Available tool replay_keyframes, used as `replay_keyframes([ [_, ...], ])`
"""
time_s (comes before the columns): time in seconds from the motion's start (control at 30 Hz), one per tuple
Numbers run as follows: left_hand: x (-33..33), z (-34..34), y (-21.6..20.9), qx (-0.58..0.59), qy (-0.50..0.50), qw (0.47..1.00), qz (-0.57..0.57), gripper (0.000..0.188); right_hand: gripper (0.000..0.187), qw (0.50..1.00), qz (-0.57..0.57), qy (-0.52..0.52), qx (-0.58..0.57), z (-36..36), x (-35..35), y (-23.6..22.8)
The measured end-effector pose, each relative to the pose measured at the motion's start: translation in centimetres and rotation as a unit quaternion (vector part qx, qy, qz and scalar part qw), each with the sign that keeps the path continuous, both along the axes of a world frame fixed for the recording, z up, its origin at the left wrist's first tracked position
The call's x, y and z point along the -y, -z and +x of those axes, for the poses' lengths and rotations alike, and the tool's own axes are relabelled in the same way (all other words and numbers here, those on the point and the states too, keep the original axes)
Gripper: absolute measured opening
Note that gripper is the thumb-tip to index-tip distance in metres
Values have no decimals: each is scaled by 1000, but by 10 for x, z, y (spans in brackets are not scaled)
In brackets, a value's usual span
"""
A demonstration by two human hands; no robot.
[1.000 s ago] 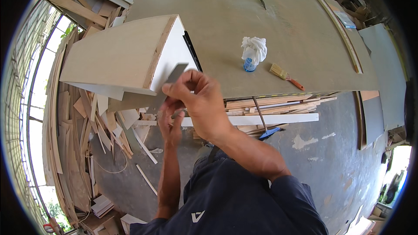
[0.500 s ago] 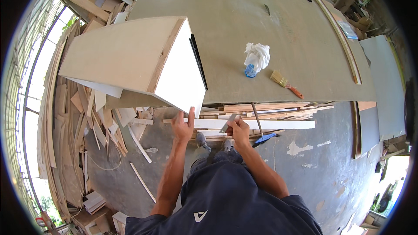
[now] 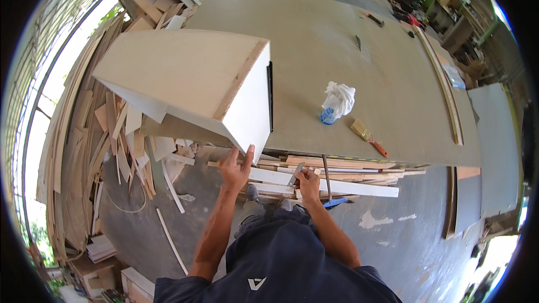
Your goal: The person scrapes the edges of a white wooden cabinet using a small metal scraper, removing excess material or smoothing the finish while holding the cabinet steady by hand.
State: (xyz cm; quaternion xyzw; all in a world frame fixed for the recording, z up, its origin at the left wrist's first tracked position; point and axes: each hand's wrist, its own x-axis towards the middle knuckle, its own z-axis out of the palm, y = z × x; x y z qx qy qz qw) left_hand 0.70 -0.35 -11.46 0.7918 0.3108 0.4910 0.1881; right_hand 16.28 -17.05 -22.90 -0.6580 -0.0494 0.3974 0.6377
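A white box-like wooden piece, perhaps a drawer, rests at the left of the worktable and juts over its front edge. A bare wood edge and a black rail show on its right end. My left hand grips its lowest front corner, one finger lying up the white face. Off the table's front edge, my right hand pinches a thin, flat grey metal blade, held upright and apart from the box.
White cloth sits on a blue plastic bottle; a paintbrush lies beside them. A long wood strip runs along the table's right side. Scrap boards crowd the left. Planks and a blue broom are below the table edge.
The view has shifted, so the table and box appear lower and further right. My left hand keeps its grip on the corner; the blade in my right hand is turned more upright.
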Motion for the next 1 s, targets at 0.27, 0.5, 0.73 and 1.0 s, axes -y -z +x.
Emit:
replay_keyframes([
  [0.27, -7, 12, -119, 166, -66, 976, 127, 29, 15, 993, 56, -81, 63, -20, -41, -32],
  [0.5, 17, 10, -14, 58, -100, 991, 75, 32, 14, 972, 69, -61, 215, -31, -55, -103],
  [0.73, 18, -11, 83, -84, -17, 987, -134, 30, 10, 842, 296, 14, 452, -35, -83, -222],
  [1.0, 16, -20, 3, 34, 28, 986, -159, 33, 12, 862, 329, 75, 377, -46, -83, -195],
])
